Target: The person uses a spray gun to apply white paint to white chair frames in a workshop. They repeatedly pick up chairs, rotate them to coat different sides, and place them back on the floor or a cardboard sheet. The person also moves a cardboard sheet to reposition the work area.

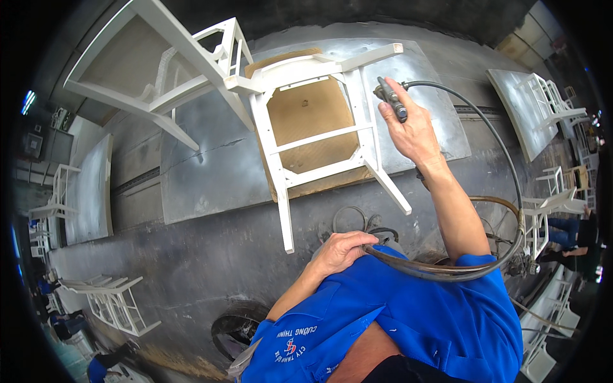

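My right hand is closed round a dark spray gun, raised beside a white chair frame. A black hose runs from the gun and loops down to my waist. In front of my body, my left hand is closed on the looped hose, its grip partly hidden. The white chair frame lies with its legs pointing outward, over a brown sheet on a grey metal tabletop. The gun sits apart from the frame, right of its side rail.
Another white chair stands at the far left, overlapping the tabletop's edge. More white chairs are at lower left, and others at right. A second metal panel is at right. A dark round container stands near my left elbow.
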### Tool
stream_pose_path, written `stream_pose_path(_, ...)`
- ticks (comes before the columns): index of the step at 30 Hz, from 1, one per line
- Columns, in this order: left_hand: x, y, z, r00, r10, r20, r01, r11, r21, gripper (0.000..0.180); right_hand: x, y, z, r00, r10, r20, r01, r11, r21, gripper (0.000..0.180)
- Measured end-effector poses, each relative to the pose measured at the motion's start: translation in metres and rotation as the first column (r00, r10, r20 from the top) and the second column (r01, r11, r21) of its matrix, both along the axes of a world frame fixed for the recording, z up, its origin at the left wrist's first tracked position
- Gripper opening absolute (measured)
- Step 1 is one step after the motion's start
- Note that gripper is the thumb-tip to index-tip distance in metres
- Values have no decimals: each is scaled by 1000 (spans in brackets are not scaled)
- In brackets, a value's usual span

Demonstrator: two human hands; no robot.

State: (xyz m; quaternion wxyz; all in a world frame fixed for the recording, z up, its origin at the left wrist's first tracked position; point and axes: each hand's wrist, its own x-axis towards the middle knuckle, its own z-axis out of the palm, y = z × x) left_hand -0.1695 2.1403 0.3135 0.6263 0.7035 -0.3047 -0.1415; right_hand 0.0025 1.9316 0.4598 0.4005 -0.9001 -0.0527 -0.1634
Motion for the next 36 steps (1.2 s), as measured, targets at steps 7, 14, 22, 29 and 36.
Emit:
stream_pose_path(7,5,-23,3,999,-33,-21,34,998,45,37,-9,-8,1,985,147,-91,-133,981,139,51)
stream_pose_path(14,9,-79,3,999,-52,-10,53,994,96,41,-51,-97,0,949,311,-51,-255,852,457,60)
stream_pose_path(22,27,-230,12,991,-102,-81,112,987,119,40,-27,-265,-54,975,184,-124,-76,804,590,55)
stream_pose_path(29,19,-342,35,995,-16,-96,40,966,256,36,35,-332,-105,912,369,-179,-189,765,616,51)
stream_pose_path(36,13,-382,41,972,169,-165,-96,921,379,35,53,-347,-153,861,495,-121,-399,802,444,52)
